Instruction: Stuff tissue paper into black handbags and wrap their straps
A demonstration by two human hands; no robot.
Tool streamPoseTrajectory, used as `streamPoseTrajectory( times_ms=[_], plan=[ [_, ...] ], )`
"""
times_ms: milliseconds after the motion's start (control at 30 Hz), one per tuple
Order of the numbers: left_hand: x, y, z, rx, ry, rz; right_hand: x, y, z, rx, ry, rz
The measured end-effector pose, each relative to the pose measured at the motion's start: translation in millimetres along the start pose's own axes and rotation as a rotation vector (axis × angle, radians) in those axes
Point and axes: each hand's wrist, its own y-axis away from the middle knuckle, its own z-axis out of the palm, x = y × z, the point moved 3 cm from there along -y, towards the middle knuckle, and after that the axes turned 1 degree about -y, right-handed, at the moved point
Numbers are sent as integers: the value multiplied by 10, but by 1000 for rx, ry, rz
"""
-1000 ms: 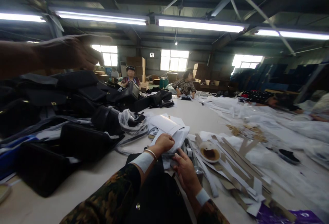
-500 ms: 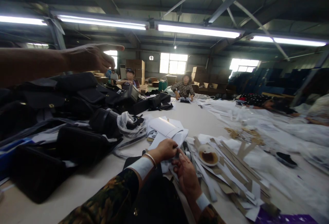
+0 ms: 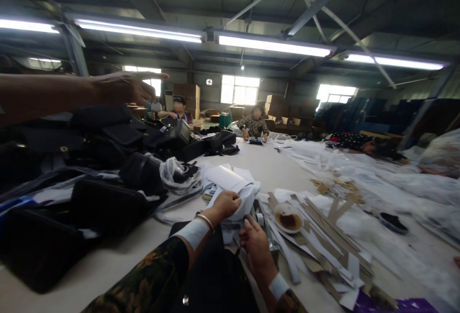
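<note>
My left hand (image 3: 225,204), a pale band and a bangle at its wrist, is closed by the front edge of a stack of white paper (image 3: 230,179). Whatever its fingers pinch is hidden. Lower and to the right, my right hand (image 3: 254,240) has its fingers curled, thumb side up; anything held in them is too small to make out. Just beyond it stands a grey metal device (image 3: 259,214), partly covered. Beneath both forearms lies a black bag (image 3: 215,279) with a shiny metal fitting.
Black bags (image 3: 104,202) are heaped on the left, with another person's arm (image 3: 118,87) stretched above them, finger pointing. Right of my hands are a white bowl (image 3: 287,217) of brown stuff, cardboard strips (image 3: 334,226) and white sheeting (image 3: 388,183). A person (image 3: 254,123) sits across the table.
My hands have come apart: the left has moved left and slightly up, while the right has stayed near the metal device. The view has shifted slightly.
</note>
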Motion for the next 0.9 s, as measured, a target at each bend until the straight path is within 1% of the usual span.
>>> streamPoseTrajectory(
  times_ms=[100, 167, 267, 367, 467, 567, 633, 700, 767, 833, 900],
  plan=[
    [-46, -91, -197, 139, 38, -122, 70, -1, -31, 28, 72, 0],
    [-54, -136, -344, 198, 85, -194, 87, 12, -26, 28, 74, 6],
    [-2, -135, -535, 208, 178, -242, 65, 35, 16, -9, 25, 14],
    [108, -26, -665, 154, 258, -204, 27, 50, 44, -29, -6, 0],
    [190, 180, -729, 32, 320, -127, 18, 57, 38, -31, 0, -4],
    [155, 455, -788, -100, 349, -85, 22, 66, 24, -44, -15, 4],
    [75, 660, -862, -157, 331, -46, 17, 76, 6, 11, -37, 8],
    [-23, 870, -960, -193, 279, 45, 9, 97, 0, 85, -44, 19],
    [-142, 1078, -1060, -218, 239, 125, 1, 128, 29, 105, -47, 32],
    [-285, 1279, -1148, -228, 259, 129, -8, 159, 73, 84, -54, 19],
    [-429, 1479, -1222, -231, 301, 98, -35, 175, 91, 81, -6, -50]
  ],
)
